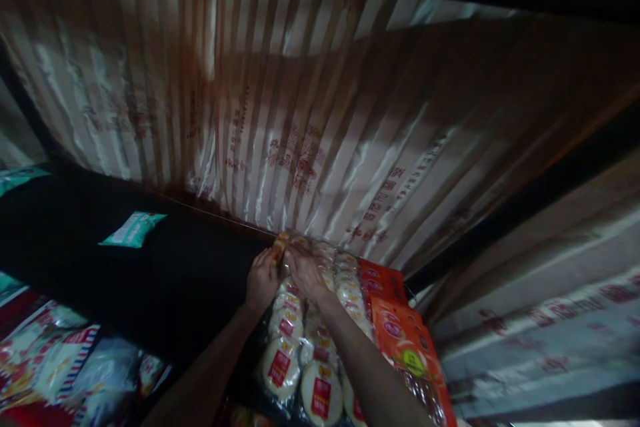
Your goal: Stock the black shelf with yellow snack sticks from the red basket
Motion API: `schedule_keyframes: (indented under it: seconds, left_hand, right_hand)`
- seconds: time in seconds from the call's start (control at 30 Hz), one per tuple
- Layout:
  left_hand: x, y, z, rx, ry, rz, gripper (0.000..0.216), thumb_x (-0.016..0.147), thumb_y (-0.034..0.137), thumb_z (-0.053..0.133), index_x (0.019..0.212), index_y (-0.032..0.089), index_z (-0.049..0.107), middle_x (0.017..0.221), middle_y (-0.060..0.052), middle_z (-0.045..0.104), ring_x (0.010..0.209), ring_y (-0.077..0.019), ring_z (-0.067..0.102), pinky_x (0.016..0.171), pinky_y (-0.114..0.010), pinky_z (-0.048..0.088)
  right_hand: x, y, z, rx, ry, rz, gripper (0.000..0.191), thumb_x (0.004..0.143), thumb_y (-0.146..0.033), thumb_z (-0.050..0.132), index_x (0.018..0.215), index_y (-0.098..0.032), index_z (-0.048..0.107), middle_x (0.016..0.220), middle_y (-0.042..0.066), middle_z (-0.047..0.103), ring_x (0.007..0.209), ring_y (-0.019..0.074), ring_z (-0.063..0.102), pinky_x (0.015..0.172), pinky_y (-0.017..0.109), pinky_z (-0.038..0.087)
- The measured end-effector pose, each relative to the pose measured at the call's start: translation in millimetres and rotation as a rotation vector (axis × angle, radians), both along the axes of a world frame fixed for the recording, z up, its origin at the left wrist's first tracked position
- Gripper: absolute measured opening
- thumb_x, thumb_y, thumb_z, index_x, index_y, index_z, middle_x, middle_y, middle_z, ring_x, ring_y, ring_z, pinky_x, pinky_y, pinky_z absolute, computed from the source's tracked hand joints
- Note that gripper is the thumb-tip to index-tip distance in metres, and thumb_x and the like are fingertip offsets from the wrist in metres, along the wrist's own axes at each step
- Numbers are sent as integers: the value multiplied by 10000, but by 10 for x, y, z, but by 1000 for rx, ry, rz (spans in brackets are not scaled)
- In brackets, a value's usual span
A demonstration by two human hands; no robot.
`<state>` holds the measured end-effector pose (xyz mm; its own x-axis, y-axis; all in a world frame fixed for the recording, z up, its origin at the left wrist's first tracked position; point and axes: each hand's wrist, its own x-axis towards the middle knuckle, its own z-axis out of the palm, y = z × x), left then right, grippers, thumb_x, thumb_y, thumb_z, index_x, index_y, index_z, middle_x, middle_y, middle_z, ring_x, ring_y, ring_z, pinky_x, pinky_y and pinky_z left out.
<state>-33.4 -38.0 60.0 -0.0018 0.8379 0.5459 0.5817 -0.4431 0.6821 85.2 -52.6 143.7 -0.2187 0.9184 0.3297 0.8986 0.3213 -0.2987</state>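
Both my arms reach forward to the far end of a row of clear-wrapped round pale cakes (287, 347) with red labels. My left hand (261, 280) is closed on the edge of a small packet (280, 245) at the back of the row. My right hand (305, 271) lies on the same packet, fingers pressed down over it. The packs lie in two or three lines running towards me.
Orange snack bags (400, 333) lie right of the cakes. A green packet (133, 228) sits alone on a dark shelf to the left. Colourful bags (50, 360) fill the lower left. Striped shiny sheeting (320, 100) hangs behind.
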Motion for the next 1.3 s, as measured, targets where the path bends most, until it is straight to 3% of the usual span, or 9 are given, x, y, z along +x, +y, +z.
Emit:
schedule_keyframes:
  seconds: [0.13, 0.37, 0.57, 0.7, 0.83, 0.97, 1.13, 1.3]
  left_hand:
    - [9, -252, 176, 54, 33, -97, 381, 826, 92, 342, 1093, 152, 607, 1113, -90, 663, 1063, -186, 598, 939, -367, 506]
    - [-70, -751, 413, 142, 57, -153, 351, 879, 147, 322, 1083, 156, 607, 1081, -88, 673, 1017, -180, 618, 917, -355, 518]
    - [-131, -1138, 470, 160, 83, -200, 350, 890, 148, 330, 1108, 154, 603, 1081, -88, 676, 1017, -175, 621, 913, -332, 521]
    - [-167, -1395, 444, 246, 100, -260, 330, 887, 143, 356, 1105, 130, 604, 1089, -101, 674, 1026, -172, 621, 912, -319, 520]
    - [-262, -1715, 354, 276, 116, -304, 328, 857, 115, 356, 1036, 135, 631, 1039, -97, 689, 985, -174, 635, 889, -331, 531]
    - [-384, -2120, 137, 160, 116, -401, 335, 829, 93, 355, 997, 152, 639, 1018, -87, 688, 984, -173, 625, 918, -344, 510]
    - [-407, -2539, -283, -203, 183, -474, 357, 775, 38, 349, 949, 140, 643, 999, -93, 679, 957, -180, 614, 907, -341, 500]
    - [-315, -2611, -553, -580, 382, -548, 337, 773, 30, 355, 897, 104, 659, 979, -116, 670, 961, -202, 598, 929, -326, 453]
  right_hand:
    - [-98, -265, 44, 35, 80, 4, 394, 953, -268, 245, 1009, -176, 624, 1029, 85, 672, 1006, 170, 595, 953, 316, 433]
    - [-252, -807, 35, 62, 214, -26, 399, 955, -289, 228, 1059, -192, 601, 1040, 88, 661, 1025, 181, 581, 969, 362, 430]
    - [-327, -1240, -30, 100, 289, -107, 403, 946, -290, 249, 1117, -156, 589, 1069, 129, 651, 1026, 201, 588, 956, 386, 451]
    - [-353, -1588, -173, 173, 338, -184, 385, 932, -276, 316, 1227, -150, 529, 1170, 131, 619, 1111, 210, 557, 979, 414, 449]
    - [-363, -2020, -419, 185, 365, -241, 387, 916, -270, 370, 1248, -142, 523, 1195, 138, 615, 1123, 229, 561, 967, 429, 470]
    - [-372, -2496, -717, 121, 374, -207, 376, 911, -289, 391, 1234, -172, 544, 1202, 121, 619, 1118, 224, 570, 961, 412, 480]
    - [-417, -2896, -1154, -82, 391, -240, 391, 906, -308, 361, 1166, -142, 600, 1115, 138, 663, 1036, 228, 617, 911, 388, 502]
    - [-439, -2982, -1480, -347, 512, -324, 422, 904, -302, 304, 1110, -127, 628, 1032, 141, 695, 952, 211, 656, 856, 315, 501]
